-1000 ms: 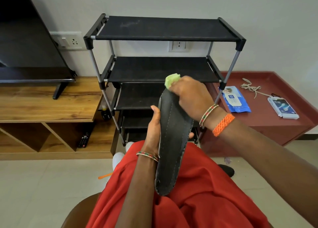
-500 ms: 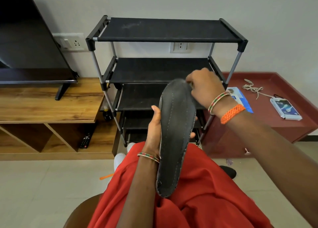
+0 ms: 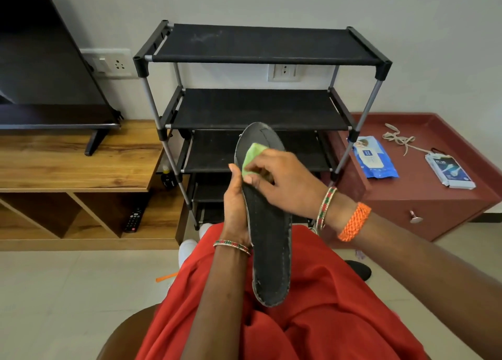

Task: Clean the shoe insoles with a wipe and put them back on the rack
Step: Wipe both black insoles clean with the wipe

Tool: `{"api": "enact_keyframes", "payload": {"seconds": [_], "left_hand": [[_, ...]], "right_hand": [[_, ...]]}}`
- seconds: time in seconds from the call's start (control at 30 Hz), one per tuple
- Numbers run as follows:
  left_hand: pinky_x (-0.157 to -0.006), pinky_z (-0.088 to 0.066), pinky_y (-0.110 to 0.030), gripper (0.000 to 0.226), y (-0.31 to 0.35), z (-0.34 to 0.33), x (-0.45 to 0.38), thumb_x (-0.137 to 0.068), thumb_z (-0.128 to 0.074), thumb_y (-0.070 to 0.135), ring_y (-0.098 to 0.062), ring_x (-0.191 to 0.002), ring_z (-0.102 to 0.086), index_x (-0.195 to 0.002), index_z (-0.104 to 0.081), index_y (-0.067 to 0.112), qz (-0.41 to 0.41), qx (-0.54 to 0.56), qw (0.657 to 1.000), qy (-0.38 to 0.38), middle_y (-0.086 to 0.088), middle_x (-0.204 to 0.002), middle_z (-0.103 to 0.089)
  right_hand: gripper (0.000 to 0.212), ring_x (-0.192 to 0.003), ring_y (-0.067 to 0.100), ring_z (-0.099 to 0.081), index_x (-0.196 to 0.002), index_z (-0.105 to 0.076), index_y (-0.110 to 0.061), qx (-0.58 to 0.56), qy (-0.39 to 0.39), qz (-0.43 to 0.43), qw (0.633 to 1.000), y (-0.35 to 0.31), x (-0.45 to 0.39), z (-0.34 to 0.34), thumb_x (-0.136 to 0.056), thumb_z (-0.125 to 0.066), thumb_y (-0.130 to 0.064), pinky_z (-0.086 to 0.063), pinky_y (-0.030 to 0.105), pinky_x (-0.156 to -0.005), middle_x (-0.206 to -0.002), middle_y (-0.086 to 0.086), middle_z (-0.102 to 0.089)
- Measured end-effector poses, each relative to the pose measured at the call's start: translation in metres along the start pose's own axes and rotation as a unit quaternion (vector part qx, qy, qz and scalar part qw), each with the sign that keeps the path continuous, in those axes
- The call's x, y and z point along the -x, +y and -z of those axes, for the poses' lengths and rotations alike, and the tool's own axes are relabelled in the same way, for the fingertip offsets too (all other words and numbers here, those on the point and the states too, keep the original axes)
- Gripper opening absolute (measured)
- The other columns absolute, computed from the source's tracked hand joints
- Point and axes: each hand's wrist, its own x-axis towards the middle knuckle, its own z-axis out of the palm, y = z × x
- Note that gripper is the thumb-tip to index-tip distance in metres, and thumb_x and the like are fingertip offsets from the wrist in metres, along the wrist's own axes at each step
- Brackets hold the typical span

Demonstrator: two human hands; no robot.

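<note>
Dark and flat, the insole stands up over the person's lap, its lower end resting on the red cloth. The left hand is wrapped around its left edge near the middle and holds it steady. The right hand is closed on a green wipe and presses it flat against the upper part of the insole. The insole looks thin, light and bendy, so it would likely flop if held by one tip. Holding it at the middle edge, with fingers behind it, seems best, because the rubbing pushes on it. The wipe looks soft and may bunch up. The black rack stands just behind, and its shelves look bare. No second insole is in sight.
</note>
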Motion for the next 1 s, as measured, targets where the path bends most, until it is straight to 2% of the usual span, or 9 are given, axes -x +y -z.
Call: {"api": "enact_keyframes", "payload": {"seconds": [0.1,0.27,0.4,0.47,0.53,0.63,0.8,0.9,1.0], "left_hand": [[-0.091,-0.049,-0.033,0.066,0.000,0.003,-0.003,-0.094,-0.028,0.058,-0.023,-0.096,-0.063,-0.097,-0.069,0.007,0.003,0.022,1.000,0.022,-0.014,-0.098,-0.066],[-0.061,-0.058,-0.027,0.064,-0.004,-0.005,0.000,-0.098,-0.020,0.054,-0.020,-0.076,-0.072,-0.099,-0.064,0.007,-0.001,-0.064,0.998,0.015,-0.011,-0.085,-0.073],[-0.068,-0.059,-0.029,0.068,0.000,0.003,-0.002,-0.098,-0.020,0.054,-0.021,-0.080,-0.071,-0.098,-0.070,0.008,-0.020,-0.025,0.999,0.029,-0.013,-0.088,-0.073],[-0.073,-0.057,-0.030,0.069,0.003,0.006,-0.004,-0.098,-0.020,0.054,-0.022,-0.083,-0.070,-0.097,-0.072,0.008,-0.028,-0.011,0.999,0.036,-0.014,-0.090,-0.071],[-0.071,-0.057,-0.027,0.066,0.003,0.004,-0.004,-0.099,-0.019,0.051,-0.019,-0.080,-0.071,-0.099,-0.069,0.008,-0.029,-0.035,0.998,0.036,-0.011,-0.088,-0.072],[-0.058,-0.057,-0.022,0.070,0.000,-0.002,-0.003,-0.100,-0.019,0.048,-0.014,-0.067,-0.071,-0.081,-0.074,0.010,-0.036,-0.083,0.995,0.032,-0.005,-0.075,-0.073],[-0.057,-0.057,-0.022,0.055,0.019,0.003,-0.007,-0.101,-0.022,0.046,-0.012,-0.062,-0.070,-0.092,-0.062,0.010,-0.076,-0.089,0.990,0.077,-0.002,-0.069,-0.072],[-0.056,-0.057,-0.023,0.056,0.026,0.004,-0.010,-0.101,-0.021,0.047,-0.013,-0.063,-0.070,-0.093,-0.062,0.010,-0.086,-0.067,0.991,0.073,-0.002,-0.071,-0.073],[-0.064,-0.058,-0.027,0.061,0.019,0.000,-0.007,-0.100,-0.020,0.050,-0.017,-0.070,-0.071,-0.099,-0.063,0.008,-0.053,-0.056,0.996,0.044,-0.006,-0.079,-0.073]], "right_hand": [[0.003,-0.071,0.005,-0.051,-0.083,-0.064,-0.012,-0.025,0.001,-0.003,1.000,-0.005,-0.001,-0.005,-0.083,-0.067,-0.014,-0.046,0.023,-0.065,-0.080,-0.007,-0.054],[0.009,-0.078,0.013,-0.046,-0.080,-0.060,-0.008,0.084,0.149,-0.083,0.982,0.010,-0.023,0.012,-0.084,-0.058,0.000,-0.040,0.027,-0.067,-0.083,-0.001,-0.049],[0.011,-0.073,0.011,-0.057,-0.077,-0.070,-0.007,-0.025,0.021,-0.053,0.998,0.000,-0.011,0.005,-0.078,-0.064,0.002,-0.042,0.015,-0.066,-0.079,0.000,-0.061],[0.011,-0.073,0.012,-0.058,-0.078,-0.070,-0.008,-0.021,-0.040,-0.050,0.998,-0.002,-0.003,-0.002,-0.078,-0.065,0.002,-0.047,0.020,-0.067,-0.081,0.000,-0.060],[0.013,-0.080,0.017,-0.058,-0.078,-0.066,-0.007,0.047,0.024,-0.046,0.998,0.007,-0.009,0.000,-0.077,-0.062,0.005,-0.048,0.030,-0.068,-0.085,0.001,-0.055],[0.017,-0.088,0.018,-0.051,-0.083,-0.061,-0.008,0.127,0.097,-0.076,0.984,0.019,-0.023,0.011,-0.077,-0.062,0.008,-0.042,0.028,-0.069,-0.092,0.004,-0.051],[0.026,-0.072,0.017,-0.053,-0.069,-0.053,-0.011,0.033,0.052,-0.007,0.998,0.002,-0.010,0.005,-0.065,-0.052,0.015,-0.045,0.035,-0.063,-0.075,-0.002,-0.055],[0.034,-0.073,0.015,-0.053,-0.089,-0.053,-0.015,0.031,0.029,-0.011,0.999,-0.003,0.006,-0.001,-0.072,-0.055,0.014,-0.047,0.035,-0.065,-0.082,-0.002,-0.056],[0.053,-0.087,0.023,-0.055,-0.114,-0.057,-0.009,0.069,0.101,-0.015,0.992,0.009,-0.011,0.004,-0.070,-0.053,0.019,-0.049,0.040,-0.074,-0.098,0.008,-0.057]]}}
